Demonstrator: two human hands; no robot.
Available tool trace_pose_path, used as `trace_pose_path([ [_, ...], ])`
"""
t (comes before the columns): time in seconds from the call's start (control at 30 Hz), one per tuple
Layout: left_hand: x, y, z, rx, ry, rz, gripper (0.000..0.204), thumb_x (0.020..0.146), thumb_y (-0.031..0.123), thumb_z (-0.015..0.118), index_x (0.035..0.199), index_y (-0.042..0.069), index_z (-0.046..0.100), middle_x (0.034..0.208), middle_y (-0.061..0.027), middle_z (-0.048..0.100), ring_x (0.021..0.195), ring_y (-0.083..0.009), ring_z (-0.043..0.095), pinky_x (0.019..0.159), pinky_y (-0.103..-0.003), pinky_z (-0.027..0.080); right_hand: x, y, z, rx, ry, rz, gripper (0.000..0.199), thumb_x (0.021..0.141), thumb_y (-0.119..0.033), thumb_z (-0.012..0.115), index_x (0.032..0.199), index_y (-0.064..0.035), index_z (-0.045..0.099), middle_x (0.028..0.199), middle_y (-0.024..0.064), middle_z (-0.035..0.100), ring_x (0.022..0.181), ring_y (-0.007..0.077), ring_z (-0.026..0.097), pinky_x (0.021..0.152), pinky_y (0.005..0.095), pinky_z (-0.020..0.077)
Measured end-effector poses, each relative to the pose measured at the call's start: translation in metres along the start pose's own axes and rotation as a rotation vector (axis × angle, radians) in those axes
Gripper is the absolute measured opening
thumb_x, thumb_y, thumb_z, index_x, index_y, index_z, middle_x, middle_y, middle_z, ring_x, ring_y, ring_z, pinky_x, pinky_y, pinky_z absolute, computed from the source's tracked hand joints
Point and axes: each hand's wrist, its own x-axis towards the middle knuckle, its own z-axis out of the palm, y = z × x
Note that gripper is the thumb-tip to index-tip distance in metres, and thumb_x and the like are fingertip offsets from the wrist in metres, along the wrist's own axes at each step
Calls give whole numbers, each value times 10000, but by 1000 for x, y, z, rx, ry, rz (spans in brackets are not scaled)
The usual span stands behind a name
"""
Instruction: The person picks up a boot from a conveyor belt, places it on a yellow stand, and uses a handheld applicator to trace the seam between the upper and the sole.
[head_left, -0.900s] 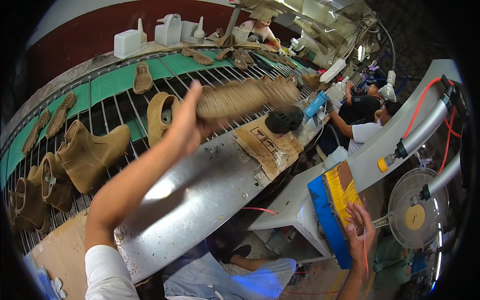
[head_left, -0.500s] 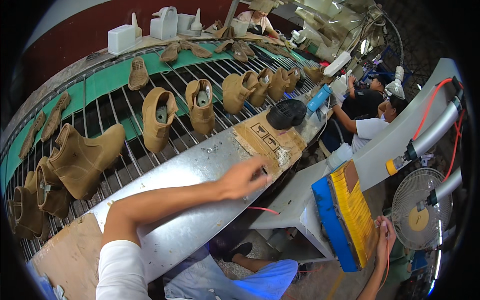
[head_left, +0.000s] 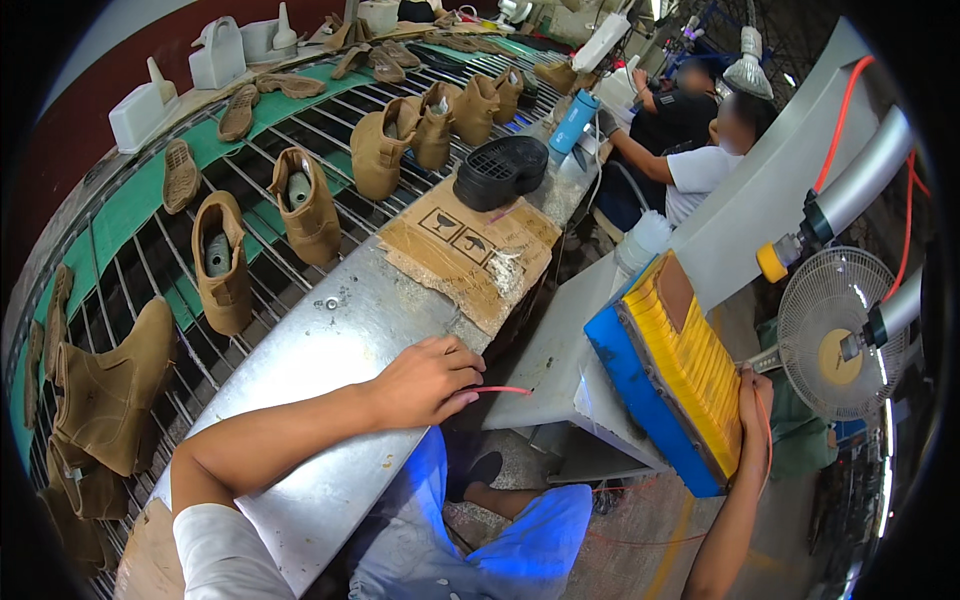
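My left hand (head_left: 428, 380) rests at the edge of the metal bench (head_left: 330, 350). Its fingers bend loosely, with nothing visible in them, beside a thin red tube (head_left: 505, 389). My right hand (head_left: 755, 405) is closed at the right side of a yellow ribbed pad (head_left: 680, 355) on a blue block (head_left: 640, 395). An orange-red cord runs along that hand and wrist; what its fingers hold is hidden. Beyond the left hand, a black shoe-shaped form (head_left: 500, 170) lies on a cardboard sheet (head_left: 450, 245).
Several tan boots (head_left: 222, 265) stand on a rack of metal rods (head_left: 275, 285), with loose soles (head_left: 180, 175) behind. White containers (head_left: 143, 115) line the far edge. A blue bottle (head_left: 573, 122), a fan (head_left: 835, 345) and metal cylinders (head_left: 860, 185) are right. Two co-workers (head_left: 685, 150) sit beyond.
My left hand has come down from above the cardboard to the bench edge. My right hand has moved up against the pad's side. The view has shifted, so the boots appear farther left.
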Motion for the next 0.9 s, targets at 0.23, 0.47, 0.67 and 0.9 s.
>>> trace_pose_path([
  [0.23, 2, 3, -2, -4, 10, -4, 245, 885, 187, 741, 1102, 76, 714, 1179, -61, 697, 1088, -280, 627, 938, -401, 524, -3, -13, -6, -12, -9, 10, 499, 1056, -362, 513, 831, 75, 597, 658, 225, 517, 618, 274, 513, 649, 455, 401],
  [0.47, 4, 7, 1, -49, 55, 1, 269, 872, 157, 766, 1116, 69, 698, 1124, -97, 699, 997, -304, 667, 890, -398, 550, -8, -14, -8, -50, 19, 22, 507, 1055, -367, 506, 851, 85, 610, 687, 255, 541, 632, 303, 541, 672, 453, 428],
  [0.67, 6, 10, -3, -199, 211, -47, 260, 883, 107, 767, 1119, 33, 687, 1019, -117, 695, 852, -265, 690, 750, -360, 560, -6, -15, -9, -62, 3, -13, 510, 1052, -385, 502, 890, 77, 642, 724, 281, 573, 661, 369, 581, 697, 462, 452],
  [0.9, 67, 3, -30, -289, 566, -402, 621, 765, 280, 914, 1219, 54, 555, 890, 35, 420, 680, -47, 341, 596, -228, 301, -10, -34, -10, -40, -28, 57, 519, 1041, -414, 492, 959, 57, 694, 837, 319, 642, 803, 431, 663, 755, 461, 479],
])
